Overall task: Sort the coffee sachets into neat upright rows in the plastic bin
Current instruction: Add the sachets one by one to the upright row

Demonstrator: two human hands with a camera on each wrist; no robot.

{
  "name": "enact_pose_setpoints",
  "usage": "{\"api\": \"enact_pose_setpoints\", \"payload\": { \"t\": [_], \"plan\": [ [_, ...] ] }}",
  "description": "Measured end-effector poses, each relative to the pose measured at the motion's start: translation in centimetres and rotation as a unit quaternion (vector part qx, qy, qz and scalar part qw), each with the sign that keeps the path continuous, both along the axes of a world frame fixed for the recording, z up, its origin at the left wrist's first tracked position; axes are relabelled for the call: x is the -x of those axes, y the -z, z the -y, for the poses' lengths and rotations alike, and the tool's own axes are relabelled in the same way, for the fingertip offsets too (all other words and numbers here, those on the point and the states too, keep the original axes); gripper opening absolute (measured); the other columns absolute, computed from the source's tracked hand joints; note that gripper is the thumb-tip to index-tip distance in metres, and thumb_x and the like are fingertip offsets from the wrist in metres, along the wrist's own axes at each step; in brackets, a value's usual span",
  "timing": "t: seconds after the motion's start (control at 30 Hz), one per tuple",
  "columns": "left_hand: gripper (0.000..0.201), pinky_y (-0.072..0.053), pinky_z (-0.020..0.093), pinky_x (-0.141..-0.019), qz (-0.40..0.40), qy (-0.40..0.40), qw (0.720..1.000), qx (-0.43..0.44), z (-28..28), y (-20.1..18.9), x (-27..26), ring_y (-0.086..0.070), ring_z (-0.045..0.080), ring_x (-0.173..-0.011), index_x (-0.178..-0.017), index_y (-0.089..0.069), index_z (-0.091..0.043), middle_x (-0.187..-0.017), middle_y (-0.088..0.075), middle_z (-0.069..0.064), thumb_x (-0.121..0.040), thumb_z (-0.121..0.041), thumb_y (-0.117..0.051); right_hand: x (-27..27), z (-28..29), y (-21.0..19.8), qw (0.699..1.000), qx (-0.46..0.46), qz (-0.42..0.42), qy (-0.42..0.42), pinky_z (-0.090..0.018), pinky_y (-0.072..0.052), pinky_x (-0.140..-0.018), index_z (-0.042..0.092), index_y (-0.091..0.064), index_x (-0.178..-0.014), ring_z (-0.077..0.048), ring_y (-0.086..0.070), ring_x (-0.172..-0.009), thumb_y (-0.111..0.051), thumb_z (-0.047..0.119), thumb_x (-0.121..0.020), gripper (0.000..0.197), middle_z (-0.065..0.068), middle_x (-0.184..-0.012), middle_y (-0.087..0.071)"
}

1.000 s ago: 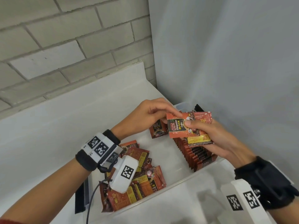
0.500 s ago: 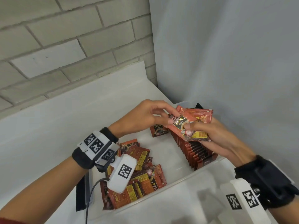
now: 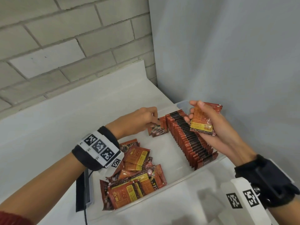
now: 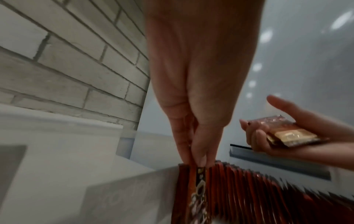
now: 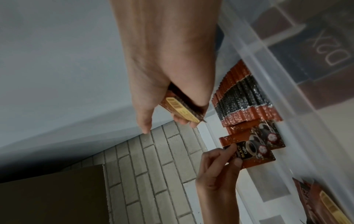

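A clear plastic bin (image 3: 181,179) holds a long upright row of red-brown coffee sachets (image 3: 188,140) along its right side. My left hand (image 3: 146,118) pinches the top of one sachet (image 3: 158,129) standing at the bin's far end, left of the row; the same sachet (image 5: 249,150) is seen beside the row (image 5: 247,103) in the right wrist view, and from above as a sachet (image 4: 199,186) in the left wrist view. My right hand (image 3: 204,120) holds a small stack of sachets (image 3: 203,122) above the row. A loose pile (image 3: 134,177) lies at the near left.
The bin sits on a white counter (image 3: 48,124) in a corner, with a brick wall (image 3: 65,38) behind and a pale panel (image 3: 227,54) on the right. A dark flat strip (image 3: 81,190) lies beside the bin's left wall.
My left hand took one sachet from the stack in my right hand and lowered it to the bin floor at the far end. The right hand kept the stack and tilted it back.
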State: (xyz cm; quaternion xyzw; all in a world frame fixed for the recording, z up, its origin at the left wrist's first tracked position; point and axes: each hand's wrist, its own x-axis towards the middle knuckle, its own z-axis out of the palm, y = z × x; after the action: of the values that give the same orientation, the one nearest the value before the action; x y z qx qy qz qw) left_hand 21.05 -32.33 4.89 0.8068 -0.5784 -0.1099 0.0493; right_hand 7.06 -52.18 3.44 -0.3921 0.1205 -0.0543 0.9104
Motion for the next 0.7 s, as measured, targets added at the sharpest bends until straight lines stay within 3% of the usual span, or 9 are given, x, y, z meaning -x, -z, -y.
{"api": "enact_pose_setpoints", "payload": {
  "t": [0.13, 0.27, 0.33, 0.43, 0.5, 0.57, 0.63, 0.7],
  "plan": [
    [0.031, -0.044, 0.035, -0.061, 0.071, 0.026, 0.997, -0.003, 0.3, 0.7, 0.6, -0.054, 0.023, -0.081, -0.113, -0.068, -0.004, -0.097, -0.053, 0.012, -0.086, 0.008, -0.058, 0.0, 0.0, 0.0, 1.0, -0.006, 0.004, -0.006, -0.031, -0.055, -0.084, 0.01, -0.074, -0.099, -0.016, -0.062, -0.077, -0.09, 0.037, -0.055, 0.054, -0.007, -0.083, -0.062],
    [0.021, -0.03, 0.031, -0.059, 0.098, 0.006, 0.995, -0.027, 0.9, 1.0, 1.3, -0.051, 0.026, -0.078, -0.109, -0.061, 0.002, -0.099, -0.047, 0.013, -0.097, -0.01, -0.048, 0.0, 0.1, 0.1, 1.0, 0.002, -0.001, -0.007, -0.031, -0.055, -0.086, 0.013, -0.075, -0.098, -0.015, -0.063, -0.078, -0.086, 0.039, -0.06, 0.047, -0.006, -0.083, -0.063],
    [0.021, -0.031, 0.032, -0.057, 0.103, 0.007, 0.994, -0.03, 1.1, 1.1, 1.4, -0.051, 0.027, -0.079, -0.111, -0.059, 0.001, -0.098, -0.045, 0.012, -0.098, -0.01, -0.047, 0.1, 0.1, 0.1, 1.0, 0.004, -0.005, -0.007, -0.031, -0.054, -0.087, 0.014, -0.075, -0.098, -0.015, -0.063, -0.078, -0.082, 0.038, -0.063, 0.043, -0.005, -0.083, -0.063],
    [0.022, -0.038, 0.036, -0.058, 0.092, -0.009, 0.995, -0.04, 1.3, 1.3, 1.6, -0.039, 0.02, -0.079, -0.118, -0.054, -0.003, -0.095, -0.031, 0.004, -0.099, -0.011, -0.044, 0.1, 0.0, -0.1, 1.0, -0.002, -0.012, 0.0, -0.031, -0.054, -0.086, 0.011, -0.072, -0.102, -0.015, -0.062, -0.078, -0.078, 0.037, -0.068, 0.043, -0.006, -0.084, -0.062],
    [0.027, -0.034, 0.034, -0.056, 0.098, -0.021, 0.994, -0.05, 1.4, 1.5, 1.9, -0.042, 0.022, -0.081, -0.124, -0.048, -0.003, -0.096, -0.024, 0.0, -0.101, -0.015, -0.041, 0.1, -0.1, -0.3, 1.0, -0.001, -0.018, 0.006, -0.031, -0.055, -0.086, 0.009, -0.069, -0.105, -0.014, -0.061, -0.078, -0.072, 0.036, -0.075, 0.04, -0.006, -0.084, -0.061],
    [0.028, -0.029, 0.031, -0.05, 0.119, -0.006, 0.992, -0.03, 1.3, 1.6, 2.1, -0.043, 0.022, -0.081, -0.121, -0.054, -0.001, -0.095, -0.031, 0.004, -0.096, -0.012, -0.053, 0.1, -0.2, -0.5, 1.0, -0.004, -0.02, 0.007, -0.031, -0.055, -0.087, 0.007, -0.065, -0.108, -0.014, -0.06, -0.077, -0.063, 0.032, -0.082, 0.036, -0.006, -0.084, -0.059],
    [0.035, -0.023, 0.025, -0.043, 0.176, 0.037, 0.984, -0.015, 1.0, 1.9, 2.1, -0.04, 0.022, -0.083, -0.11, -0.066, -0.001, -0.09, -0.044, 0.011, -0.076, -0.001, -0.075, 0.2, -0.3, -0.7, 1.0, -0.017, -0.018, 0.002, -0.031, -0.055, -0.088, 0.006, -0.063, -0.109, -0.014, -0.059, -0.077, -0.058, 0.03, -0.085, 0.035, -0.006, -0.083, -0.058],
    [0.038, -0.019, 0.023, -0.041, 0.213, 0.05, 0.976, -0.002, 0.9, 2.0, 2.0, -0.038, 0.021, -0.081, -0.099, -0.07, -0.002, -0.086, -0.048, 0.011, -0.063, 0.001, -0.084, 0.3, -0.3, -0.8, 0.999, -0.032, -0.017, -0.005, -0.031, -0.055, -0.087, 0.004, -0.063, -0.11, -0.014, -0.058, -0.078, -0.055, 0.028, -0.086, 0.035, -0.007, -0.085, -0.058]
  ]
}}
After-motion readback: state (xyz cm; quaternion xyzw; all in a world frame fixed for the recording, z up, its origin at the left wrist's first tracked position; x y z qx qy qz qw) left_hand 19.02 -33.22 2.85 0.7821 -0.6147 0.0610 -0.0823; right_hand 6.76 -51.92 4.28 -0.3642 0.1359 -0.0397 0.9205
